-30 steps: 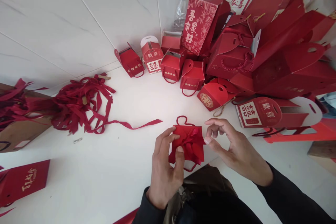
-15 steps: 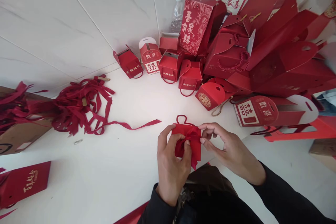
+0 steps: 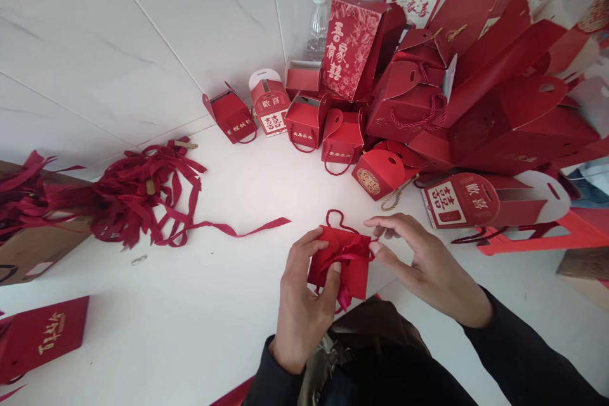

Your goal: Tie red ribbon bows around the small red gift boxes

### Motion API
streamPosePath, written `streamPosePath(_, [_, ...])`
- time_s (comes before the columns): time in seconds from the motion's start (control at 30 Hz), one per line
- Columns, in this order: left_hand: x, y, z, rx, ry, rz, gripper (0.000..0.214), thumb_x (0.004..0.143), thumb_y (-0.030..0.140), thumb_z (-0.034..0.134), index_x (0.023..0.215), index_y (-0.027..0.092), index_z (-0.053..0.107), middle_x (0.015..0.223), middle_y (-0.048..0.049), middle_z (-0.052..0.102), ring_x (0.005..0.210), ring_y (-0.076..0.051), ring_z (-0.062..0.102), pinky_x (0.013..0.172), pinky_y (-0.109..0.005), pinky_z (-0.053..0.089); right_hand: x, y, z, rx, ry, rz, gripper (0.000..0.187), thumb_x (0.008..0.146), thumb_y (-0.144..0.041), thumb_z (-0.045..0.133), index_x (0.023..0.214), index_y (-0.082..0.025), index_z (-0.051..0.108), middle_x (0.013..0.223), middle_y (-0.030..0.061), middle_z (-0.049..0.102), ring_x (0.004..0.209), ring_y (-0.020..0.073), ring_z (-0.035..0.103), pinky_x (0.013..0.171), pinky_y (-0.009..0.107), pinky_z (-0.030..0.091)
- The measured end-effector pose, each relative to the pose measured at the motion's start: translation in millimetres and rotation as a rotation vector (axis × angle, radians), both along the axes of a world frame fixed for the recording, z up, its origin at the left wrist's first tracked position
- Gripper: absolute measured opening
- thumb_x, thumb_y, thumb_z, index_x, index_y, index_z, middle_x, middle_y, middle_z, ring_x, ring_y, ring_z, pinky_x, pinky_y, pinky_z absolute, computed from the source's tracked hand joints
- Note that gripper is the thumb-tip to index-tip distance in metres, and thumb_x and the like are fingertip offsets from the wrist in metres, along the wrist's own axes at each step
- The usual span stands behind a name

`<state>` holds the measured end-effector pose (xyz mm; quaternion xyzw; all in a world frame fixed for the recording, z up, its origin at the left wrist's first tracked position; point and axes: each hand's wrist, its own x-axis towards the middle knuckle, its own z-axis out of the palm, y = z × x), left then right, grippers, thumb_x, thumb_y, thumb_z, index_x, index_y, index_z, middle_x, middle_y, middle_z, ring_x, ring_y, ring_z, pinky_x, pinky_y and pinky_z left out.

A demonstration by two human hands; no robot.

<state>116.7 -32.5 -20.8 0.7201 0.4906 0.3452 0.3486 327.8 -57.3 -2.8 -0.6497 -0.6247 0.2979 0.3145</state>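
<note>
A small red gift box (image 3: 354,274) with a cord handle and a red ribbon bow (image 3: 349,252) on top sits between my hands, low in the middle. My left hand (image 3: 304,304) grips the box's left side, thumb pressed near the bow. At the box's right edge, my right hand (image 3: 419,260) pinches the bow's right loop between thumb and fingers.
A heap of loose red ribbons (image 3: 143,193) lies at the left, one strand trailing toward the box. Many red gift boxes and bags (image 3: 428,101) pile up at the back right, with a clear plastic bottle (image 3: 318,22) behind. A flat red carton (image 3: 45,336) lies lower left.
My right hand closed in from an open pose onto the bow and now pulls its right loop outward. My left hand shifted its grip on the box, which tilted slightly.
</note>
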Motion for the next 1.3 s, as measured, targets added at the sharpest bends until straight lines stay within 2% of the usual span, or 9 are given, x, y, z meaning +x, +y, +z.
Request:
streamPosePath(0.1, [-7,-1,-0.9,0.01,-0.012,0.002,0.018,0.092,0.018,0.062,0.108,0.024,0.058,0.132,-0.0084,0.061,0.122,-0.02,0.061,0.097,-0.035,0.054,-8,8,1.0,0.079,0.002,0.094,0.016,0.1,-0.03,0.057,0.115,-0.029,0.061,0.106,0.0028,0.063,0.1,0.0216,0.059,0.088,0.036,0.047])
streamPosePath(0.3, [-12,-3,-4.6,0.016,-0.024,0.01,0.01,0.093,0.017,0.061,0.1,0.023,0.06,0.129,-0.0086,0.064,0.122,-0.021,0.062,0.096,-0.034,0.054,-15,5,0.9,0.116,0.031,0.117,0.007,0.101,-0.022,0.053,0.102,-0.025,0.059,0.101,0.003,0.061,0.097,0.0205,0.059,0.085,0.034,0.047])
streamPosePath(0.73, [-15,-3,-6.9,-0.028,-0.005,-0.013,0.01,0.098,0.016,0.05,0.095,0.021,0.058,0.118,-0.0105,0.067,0.122,-0.022,0.06,0.093,-0.033,0.052,-13,-6,-9.4,0.082,-0.094,-0.022,0.012,0.103,-0.028,0.045,0.095,-0.024,0.053,0.095,0.0054,0.058,0.092,0.0244,0.056,0.08,0.037,0.049])
streamPosePath(0.83, [-16,-4,-5.6,-0.061,-0.009,-0.001,0.008,0.097,0.017,0.051,0.097,0.022,0.058,0.124,-0.0106,0.064,0.119,-0.022,0.062,0.091,-0.034,0.054,-13,-10,-5.5,0.114,-0.108,-0.058,0.007,0.101,-0.026,0.049,0.104,-0.025,0.055,0.103,0.0069,0.06,0.098,0.0256,0.057,0.081,0.038,0.049])
streamPosePath(0.87, [-17,-5,-5.1,-0.064,-0.015,0.003,0.009,0.097,0.017,0.052,0.101,0.022,0.058,0.128,-0.0105,0.063,0.119,-0.022,0.062,0.09,-0.033,0.054,-15,-12,-2.9,0.159,-0.118,-0.068,0.011,0.1,-0.024,0.051,0.111,-0.025,0.055,0.107,0.008,0.059,0.102,0.0265,0.056,0.084,0.04,0.049])
streamPosePath(0.97, [-18,-5,-4.0,-0.02,-0.032,-0.043,0.025,0.095,0.014,0.053,0.117,0.024,0.057,0.138,-0.0102,0.057,0.124,-0.022,0.059,0.094,-0.035,0.056,-27,-20,3.7,0.302,-0.162,0.036,0.029,0.095,-0.018,0.058,0.122,-0.026,0.057,0.112,0.0092,0.057,0.105,0.0273,0.054,0.09,0.044,0.047])
streamPosePath(1.07, [-16,-4,-4.7,0.051,0.005,-0.131,0.034,0.092,0.011,0.056,0.122,0.025,0.06,0.142,-0.0095,0.053,0.13,-0.023,0.054,0.1,-0.038,0.055,-44,-25,2.3,0.384,-0.201,0.224,0.024,0.093,-0.013,0.06,0.115,-0.024,0.064,0.102,0.0068,0.06,0.092,0.0236,0.056,0.087,0.044,0.044])
streamPosePath(1.17, [-13,-3,-7.3,0.077,0.025,-0.132,0.032,0.091,0.011,0.057,0.118,0.026,0.064,0.142,-0.0086,0.053,0.128,-0.023,0.055,0.099,-0.037,0.056,-54,-24,-4.6,0.408,-0.175,0.208,0.016,0.096,-0.012,0.061,0.107,-0.021,0.068,0.092,0.005,0.062,0.084,0.0204,0.056,0.084,0.042,0.042])
streamPosePath(1.3, [-8,-4,-10.9,0.072,0.026,-0.047,0.022,0.092,0.015,0.06,0.111,0.025,0.067,0.136,-0.008,0.058,0.123,-0.022,0.059,0.096,-0.036,0.058,-56,-24,-8.6,0.398,-0.103,0.181,0.015,0.095,-0.008,0.063,0.101,-0.02,0.068,0.087,0.0033,0.063,0.08,0.0179,0.054,0.08,0.038,0.041])
